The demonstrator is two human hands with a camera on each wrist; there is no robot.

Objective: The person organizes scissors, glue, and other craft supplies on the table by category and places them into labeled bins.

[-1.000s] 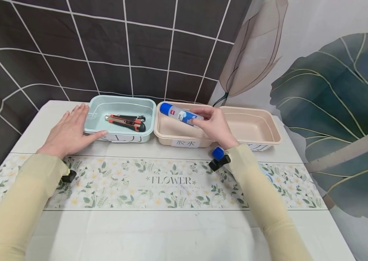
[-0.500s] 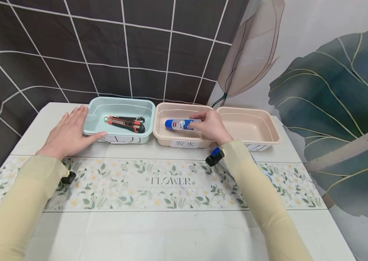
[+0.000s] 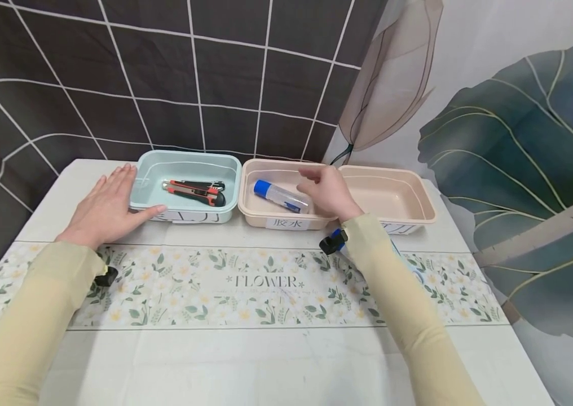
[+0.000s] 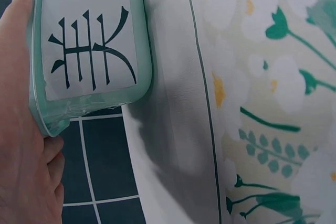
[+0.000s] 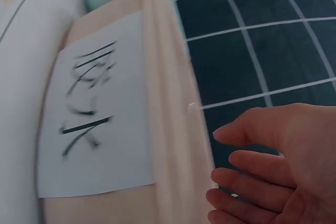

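Note:
A glue bottle point(image 3: 280, 196) with a blue cap and clear body lies slanted in the middle peach bin point(image 3: 253, 220). My right hand point(image 3: 329, 190) hovers over that bin's right end, fingers loosely bent, holding nothing; the bottle's lower end is just left of the fingers. In the right wrist view the thumb and fingers stand apart above the rim, beside the paper label point(image 5: 100, 119). My left hand point(image 3: 105, 208) rests at the left side of the light blue bin point(image 3: 233, 210), fingers straight, thumb along its front. Orange-and-black utility knives point(image 3: 197, 193) lie inside it.
A second peach bin point(image 3: 431, 217) adjoins on the right, its front label partly hidden. Beside my right wrist a blue-capped object point(image 3: 338, 232) lies on the table, mostly covered by the sleeve. A dark gridded backdrop point(image 3: 164, 73) rises behind the bins.
My right hand has lowered the glue bottle into the middle bin and let go of it. The bottle now lies at a slant. The left hand stays at the blue bin.

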